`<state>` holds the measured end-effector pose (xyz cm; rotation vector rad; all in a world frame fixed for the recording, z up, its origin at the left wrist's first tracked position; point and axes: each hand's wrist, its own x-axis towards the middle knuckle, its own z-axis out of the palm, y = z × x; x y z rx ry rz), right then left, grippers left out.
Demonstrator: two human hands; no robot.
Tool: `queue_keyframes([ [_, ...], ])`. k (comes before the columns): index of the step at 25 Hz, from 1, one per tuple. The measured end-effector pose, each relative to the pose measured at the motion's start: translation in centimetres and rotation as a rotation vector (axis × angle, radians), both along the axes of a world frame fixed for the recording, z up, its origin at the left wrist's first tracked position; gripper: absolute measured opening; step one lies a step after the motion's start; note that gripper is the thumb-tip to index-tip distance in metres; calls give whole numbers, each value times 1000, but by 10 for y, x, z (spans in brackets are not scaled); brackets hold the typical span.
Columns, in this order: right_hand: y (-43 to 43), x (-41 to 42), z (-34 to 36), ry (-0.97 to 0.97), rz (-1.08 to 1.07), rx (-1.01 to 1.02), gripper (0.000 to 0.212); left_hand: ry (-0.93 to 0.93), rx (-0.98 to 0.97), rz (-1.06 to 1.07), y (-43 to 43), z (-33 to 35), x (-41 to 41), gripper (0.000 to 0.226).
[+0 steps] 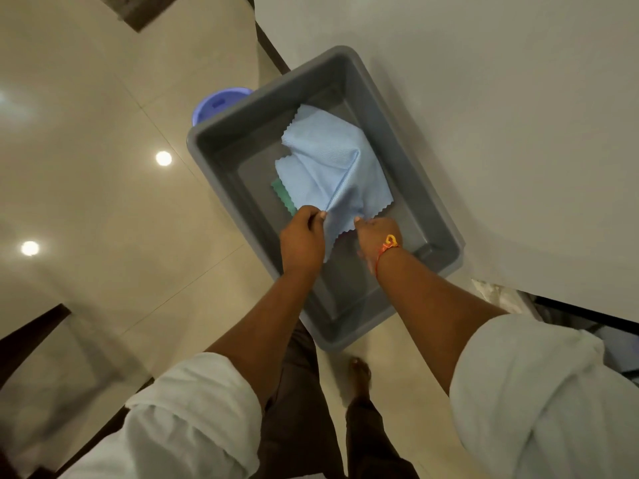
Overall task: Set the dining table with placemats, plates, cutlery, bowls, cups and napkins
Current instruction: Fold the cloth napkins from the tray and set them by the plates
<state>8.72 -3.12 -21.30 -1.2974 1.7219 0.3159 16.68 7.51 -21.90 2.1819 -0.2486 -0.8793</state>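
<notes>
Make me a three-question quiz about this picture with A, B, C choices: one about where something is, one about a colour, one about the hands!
1. Where is the green cloth?
A) on a chair
B) in the grey tub, under the blue cloth
C) on a plate

2. What colour is the wristband?
A) black
B) pink
C) orange

3. What do the left hand and right hand do?
A) both pinch the blue cloth
B) both hang free
C) both grip the tub's rim

Answers: B, it peeks out beneath the blue cloth inside the tub; C, the thread is orange; A, each hand pinches the cloth's near edge.
</notes>
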Motion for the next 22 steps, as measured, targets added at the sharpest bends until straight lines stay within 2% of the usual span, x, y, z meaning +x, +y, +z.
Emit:
queue_keyframes([
  [2, 9, -1, 0, -132, -251, 240, 37, 86, -31, 75, 1, 2, -2, 16],
  [4, 19, -1, 2, -253, -367, 373, 33, 145, -35, 119, 3, 2, -1, 13],
  [7, 29, -2, -2, -333, -467, 323, 22, 134, 47, 82, 10, 2, 4, 13],
  [9, 35, -5, -2, -385, -533, 268, 14, -13, 96, 0, 15, 1, 4, 16],
  [11, 39, -9, 4, -456, -583, 245, 14, -181, 66, -193, 17, 3, -1, 18],
  [13, 40, -13, 7, -474, -593, 234, 19, -203, -14, -436, 17, 6, -10, 22],
  [15, 40, -15, 10, -476, -582, 225, 23, -215, -58, -566, 17, 6, -15, 28],
  [18, 38, -17, 13, -496, -593, 246, 20, -287, -38, -615, 17, 2, -14, 25],
  [22, 33, -18, 26, -587, -651, 283, 12, -254, -113, -612, 15, -1, -9, 17],
])
